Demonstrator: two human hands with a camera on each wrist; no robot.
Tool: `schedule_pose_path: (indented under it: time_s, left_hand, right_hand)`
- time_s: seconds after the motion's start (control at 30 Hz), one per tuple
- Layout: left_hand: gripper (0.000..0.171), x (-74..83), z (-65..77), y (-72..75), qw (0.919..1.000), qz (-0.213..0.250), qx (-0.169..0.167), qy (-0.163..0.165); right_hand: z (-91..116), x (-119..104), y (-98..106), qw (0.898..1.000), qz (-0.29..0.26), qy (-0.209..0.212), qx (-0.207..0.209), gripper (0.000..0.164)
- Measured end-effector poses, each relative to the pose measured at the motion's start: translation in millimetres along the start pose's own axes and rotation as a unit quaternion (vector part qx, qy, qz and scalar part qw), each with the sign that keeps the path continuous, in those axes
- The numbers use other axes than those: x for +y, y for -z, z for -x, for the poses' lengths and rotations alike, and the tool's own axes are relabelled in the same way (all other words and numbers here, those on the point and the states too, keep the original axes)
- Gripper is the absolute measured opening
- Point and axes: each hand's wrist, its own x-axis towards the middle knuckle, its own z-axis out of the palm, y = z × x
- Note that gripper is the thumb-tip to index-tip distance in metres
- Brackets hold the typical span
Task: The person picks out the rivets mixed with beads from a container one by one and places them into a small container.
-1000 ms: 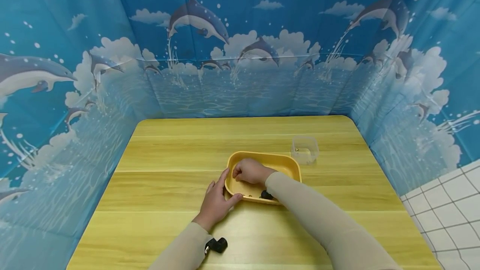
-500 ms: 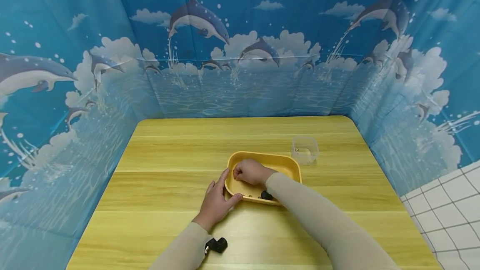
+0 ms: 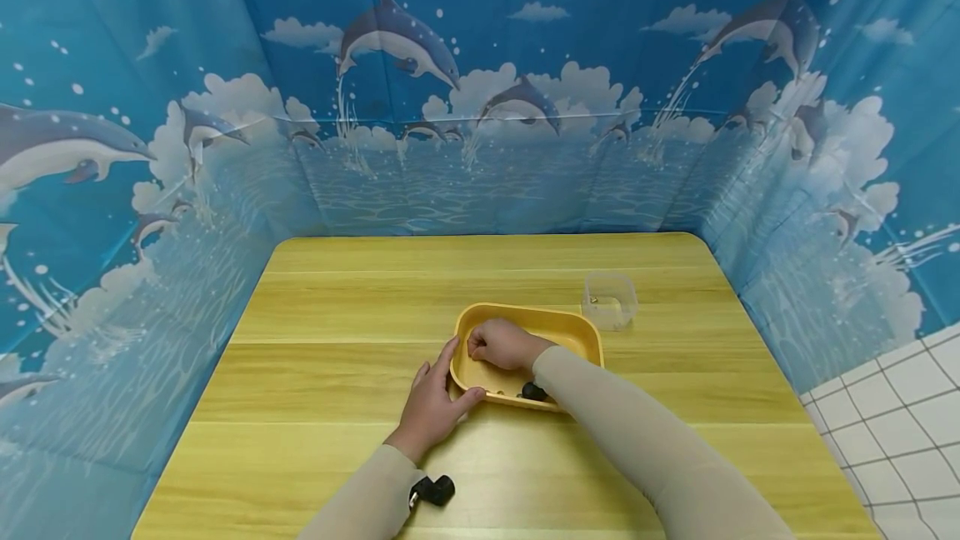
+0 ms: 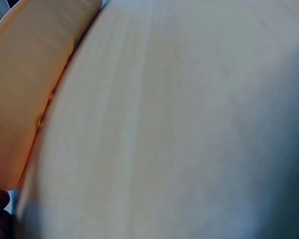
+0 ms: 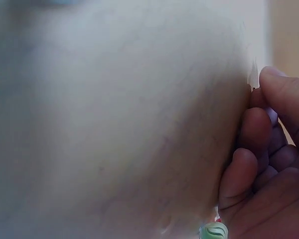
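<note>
In the head view, my right hand [image 3: 501, 343] reaches into a yellow-orange tray [image 3: 555, 317], its fingers curled and fingertips low near the tray's left end. The right wrist view shows the thumb [image 5: 286, 94] close over the curled fingers [image 5: 255, 127]; I cannot tell whether something small is pinched there. A green-and-white swirled marble [image 5: 213, 231] lies below that hand. My left hand [image 3: 431, 407] touches the tray's near left corner, fingers straight along the left side and thumb at the near rim. Small round items [image 3: 500, 392] lie along the tray's near side.
Behind the tray's right end stands a clear plastic box [image 3: 610, 300] with a small item in it. The wooden table [image 3: 337, 373] is enclosed by a dolphin-print curtain [image 3: 480, 173]. A black wrist camera [image 3: 435, 490] sticks out from the left sleeve.
</note>
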Motion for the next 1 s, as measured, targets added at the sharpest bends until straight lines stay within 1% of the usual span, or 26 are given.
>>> schedule_pose_path:
  time_s: [0.3, 0.57, 0.8, 1.0]
  left_hand:
    - [0.092, -0.2, -0.1, -0.1, 1.0000, 0.002, -0.001, 0.001]
    - [0.092, -1.7, -0.7, -0.9, 1.0000, 0.003, 0.001, -0.002]
    - [0.092, -1.6, -1.1, -0.8, 1.0000, 0.001, 0.001, -0.003]
    - [0.093, -1.5, -0.8, -0.8, 1.0000, -0.002, 0.001, -0.005]
  right_hand:
    - [-0.6, 1.6, 0.0, 1.000, 0.004, 0.004, 0.005, 0.017]
    - [-1.0, 1.9, 1.1, 1.000, -0.007, 0.000, 0.009, 0.016]
    - [0.7, 1.1, 2.1, 1.000, -0.014, 0.007, 0.018, 0.015]
    - [2.3, 0.4, 2.1, 0.999, -0.025, 0.000, 0.022, 0.014]
